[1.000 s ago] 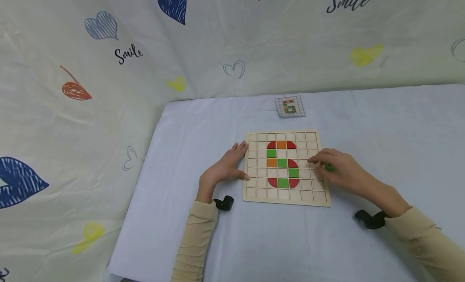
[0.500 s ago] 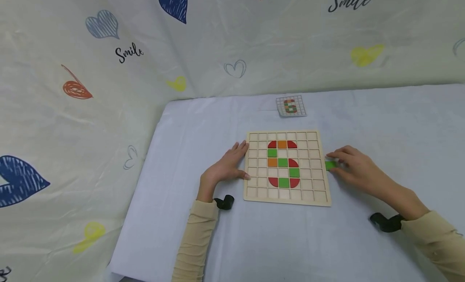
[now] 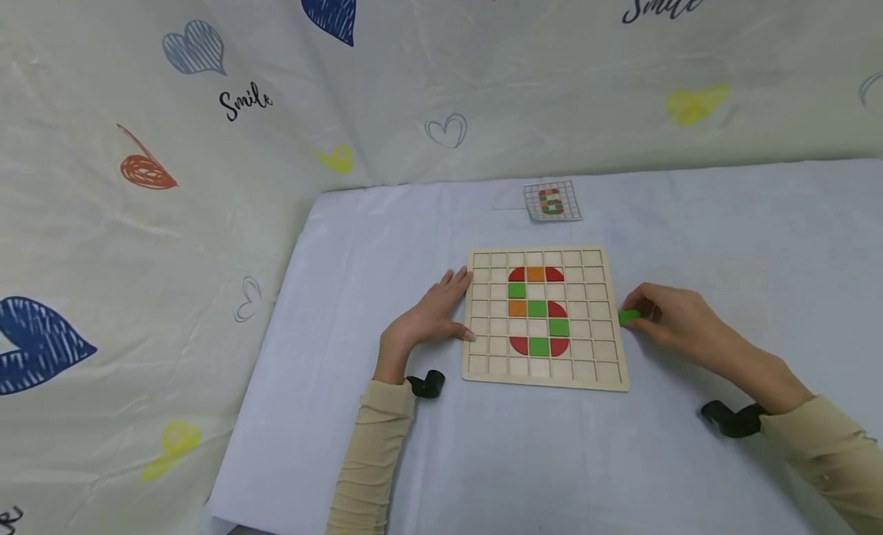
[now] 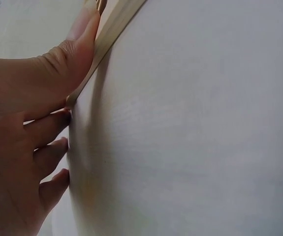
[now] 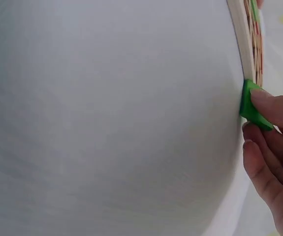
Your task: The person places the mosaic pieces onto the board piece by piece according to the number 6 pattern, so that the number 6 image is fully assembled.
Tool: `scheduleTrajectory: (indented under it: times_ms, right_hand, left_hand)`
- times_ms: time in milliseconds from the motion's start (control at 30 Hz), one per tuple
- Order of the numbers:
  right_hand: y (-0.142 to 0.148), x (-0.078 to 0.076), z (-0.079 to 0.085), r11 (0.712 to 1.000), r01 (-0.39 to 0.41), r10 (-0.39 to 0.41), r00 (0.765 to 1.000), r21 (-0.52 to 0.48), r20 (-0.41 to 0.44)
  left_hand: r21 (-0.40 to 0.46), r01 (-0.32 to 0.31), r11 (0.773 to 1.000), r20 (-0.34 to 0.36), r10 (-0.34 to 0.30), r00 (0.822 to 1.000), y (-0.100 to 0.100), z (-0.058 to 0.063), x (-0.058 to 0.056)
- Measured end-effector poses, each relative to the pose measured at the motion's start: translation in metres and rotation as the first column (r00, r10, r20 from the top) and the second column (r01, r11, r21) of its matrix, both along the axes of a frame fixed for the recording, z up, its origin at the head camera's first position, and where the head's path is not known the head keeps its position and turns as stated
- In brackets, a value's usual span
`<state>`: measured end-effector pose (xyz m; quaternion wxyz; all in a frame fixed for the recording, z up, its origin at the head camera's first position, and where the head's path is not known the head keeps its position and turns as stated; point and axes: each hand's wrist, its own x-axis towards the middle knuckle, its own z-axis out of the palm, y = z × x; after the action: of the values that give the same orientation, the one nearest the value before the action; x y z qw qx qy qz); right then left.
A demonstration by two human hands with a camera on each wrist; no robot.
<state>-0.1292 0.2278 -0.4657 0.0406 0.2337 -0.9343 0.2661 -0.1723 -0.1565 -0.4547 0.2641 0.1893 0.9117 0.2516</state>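
A wooden grid board (image 3: 499,365) lies on the white-covered table. Red quarter-round, orange square and green square tiles form an S-like shape in its cells. My left hand (image 3: 429,314) rests along the board's left edge, thumb and fingers spread out; in the left wrist view the thumb (image 4: 65,59) lies against the wooden side. Just off the right edge, my right hand (image 3: 679,318) pinches a green square tile (image 3: 628,317) between thumb and fingers. The right wrist view shows that green tile (image 5: 249,107) tilted, close by the board's corner; whether they touch I cannot tell.
Behind the board lies a small pattern card (image 3: 566,204) printed with a similar coloured shape on a grid. A sheet (image 3: 386,136) with hearts and lettering hangs behind and to the left. Black wrist cameras (image 3: 733,420) sit at both wrists.
My right hand has drawn back rightward from over the board to beside its right edge. Its fingers, looser half a second ago, now close round the green tile. The left hand has stayed put.
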Motion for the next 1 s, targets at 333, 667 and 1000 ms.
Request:
scheduleTrajectory:
  times_ms: [333, 667, 1000]
  right_hand:
    - [0.001, 0.005, 0.011, 0.996, -0.059, 0.056, 0.998, -0.067, -0.040]
    - [-0.021, 0.004, 0.023, 0.987, -0.006, 0.035, 0.983, -0.159, 0.182]
    - [-0.044, 0.002, 0.024, 0.973, -0.009, 0.085, 0.942, -0.230, 0.326]
  left_hand:
    - [0.003, -0.003, 1.000, 0.003, 0.003, 1.000, 0.000, 0.001, 0.001]
    - [-0.003, -0.008, 1.000, 0.010, 0.008, 1.000, -0.001, 0.004, 0.001]
    - [0.018, 0.000, 1.000, 0.019, 0.000, 1.000, 0.000, 0.005, 0.001]
